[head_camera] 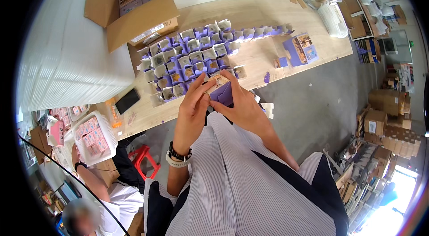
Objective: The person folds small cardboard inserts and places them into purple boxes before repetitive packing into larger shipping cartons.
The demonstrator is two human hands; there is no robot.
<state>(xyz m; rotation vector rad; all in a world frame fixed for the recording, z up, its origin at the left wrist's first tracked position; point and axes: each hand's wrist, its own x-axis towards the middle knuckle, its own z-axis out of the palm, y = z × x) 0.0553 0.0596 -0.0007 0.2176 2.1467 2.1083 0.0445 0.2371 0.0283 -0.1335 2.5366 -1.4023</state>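
Both my hands hold one small purple printed carton (222, 92) above the table's front edge. My left hand (195, 102) has its fingers on the carton's left side and top; my right hand (239, 103) grips the right side, thumb below. Just beyond stand rows of small purple cartons (192, 45) with raised flaps, open at the top; a few show something orange inside. A single row of them runs off to the right. Farther right, a closed small carton (281, 62) lies beside a larger purple printed box (300, 50).
A cardboard box (142, 18) of purple boxes stands at the back left. A black phone (127, 101) and an orange item (114, 113) lie at the left of the wooden table (268, 11). A co-worker sits lower left by a white basket (95, 139) of pink boxes, near a red stool (145, 161).
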